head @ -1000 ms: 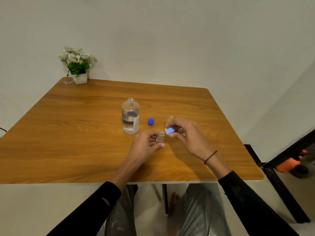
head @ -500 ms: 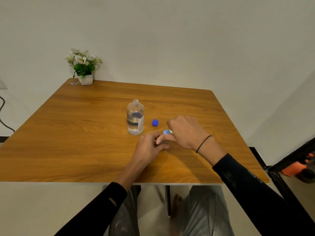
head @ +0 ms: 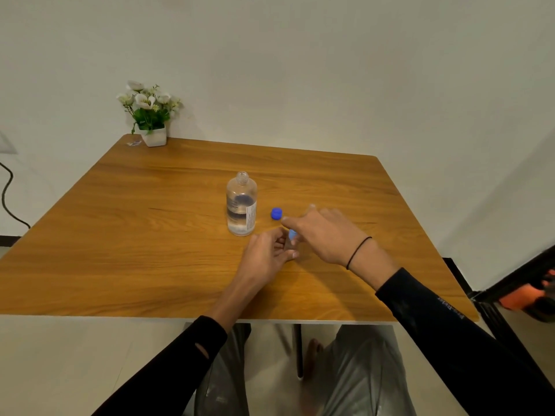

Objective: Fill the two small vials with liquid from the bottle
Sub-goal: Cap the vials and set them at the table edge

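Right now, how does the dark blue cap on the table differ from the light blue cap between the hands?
The dark blue cap is deeper in colour, lies free on the wooden table and is fully visible. The light blue cap is paler and half hidden between the hands. Both are small.

One bottle [head: 241, 205], two blue caps [head: 276, 213], one flowerpot [head: 154, 138], two hands [head: 268, 256]

Probably a home room: wooden table [head: 150, 235], potted flowers [head: 149, 115], bare wall [head: 300, 70]
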{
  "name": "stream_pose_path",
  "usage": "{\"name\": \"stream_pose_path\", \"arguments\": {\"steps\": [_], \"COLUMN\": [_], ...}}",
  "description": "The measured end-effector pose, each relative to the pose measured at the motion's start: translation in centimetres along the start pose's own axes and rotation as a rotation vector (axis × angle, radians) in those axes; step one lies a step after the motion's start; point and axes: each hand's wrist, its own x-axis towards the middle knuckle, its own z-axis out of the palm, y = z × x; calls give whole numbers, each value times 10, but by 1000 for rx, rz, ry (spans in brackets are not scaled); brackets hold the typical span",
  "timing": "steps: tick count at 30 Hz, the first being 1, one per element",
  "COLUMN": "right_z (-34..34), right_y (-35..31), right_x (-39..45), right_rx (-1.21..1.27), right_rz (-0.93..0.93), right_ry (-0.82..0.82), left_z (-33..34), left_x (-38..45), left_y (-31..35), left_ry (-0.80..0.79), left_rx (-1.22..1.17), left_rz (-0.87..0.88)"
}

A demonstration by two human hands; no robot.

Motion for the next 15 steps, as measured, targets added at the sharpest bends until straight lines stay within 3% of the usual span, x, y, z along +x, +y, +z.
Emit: {"name": "stream_pose_path", "arguments": {"steps": [4, 9, 12, 15], "right_z": [-6, -32, -50, -46], "right_y": [0, 21, 59, 106], "right_x": [2, 16, 41, 65], "right_rx": [-24, 315, 350, 407], "right_rz": [-38, 13, 129, 333], "right_ry": [-5, 156, 304, 293], "left_z": [1, -12, -23, -19], "left_x": [-3, 22, 61, 86], "left_y": [-1, 21, 50, 57], "left_ry": [23, 220, 245, 241], "left_rx": [9, -99, -154, -40], "left_rz": [-22, 132, 194, 160]}}
